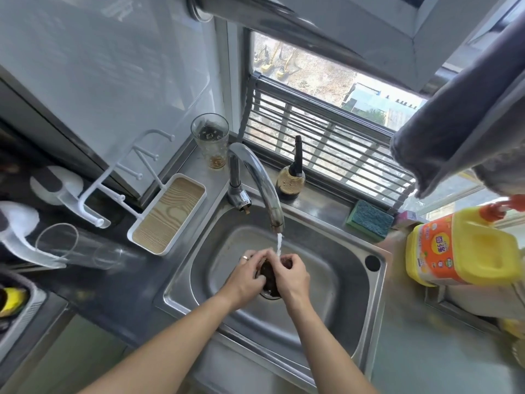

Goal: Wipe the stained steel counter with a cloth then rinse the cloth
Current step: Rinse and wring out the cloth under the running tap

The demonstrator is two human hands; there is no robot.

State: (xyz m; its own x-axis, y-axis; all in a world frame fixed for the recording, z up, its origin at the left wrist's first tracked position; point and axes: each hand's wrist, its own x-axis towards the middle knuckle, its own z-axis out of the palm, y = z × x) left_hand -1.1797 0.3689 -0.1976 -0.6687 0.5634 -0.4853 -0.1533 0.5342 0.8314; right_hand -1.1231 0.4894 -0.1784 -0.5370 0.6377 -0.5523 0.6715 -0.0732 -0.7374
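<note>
Rinsing step, judged from the water running: wiping of the worktop seems finished. Dark cloth bunched into a small wad in the centre of the frame, low over the drain of the steel sink. Left hand with a ring, curled on the left side of the wad; right hand curled on its right side; both hands clamped on the cloth, close together, fingertips almost meeting over it. Only a narrow dark strip of cloth visible between them, long axis running roughly from the top of the frame down toward the bottom.

Thin water stream falling from the faucet just above, landing at the upper end of the wad, at the gap between the two hands. Both hands about equally near the stream. Next move probably a squeeze or rub directly under this stream, so the wad should stay below the spout, not drift toward the lower edge of the frame. Risk: splashing over the sink rim.

Green sponge at right of the faucet; yellow detergent bottle at the right edge.
</note>
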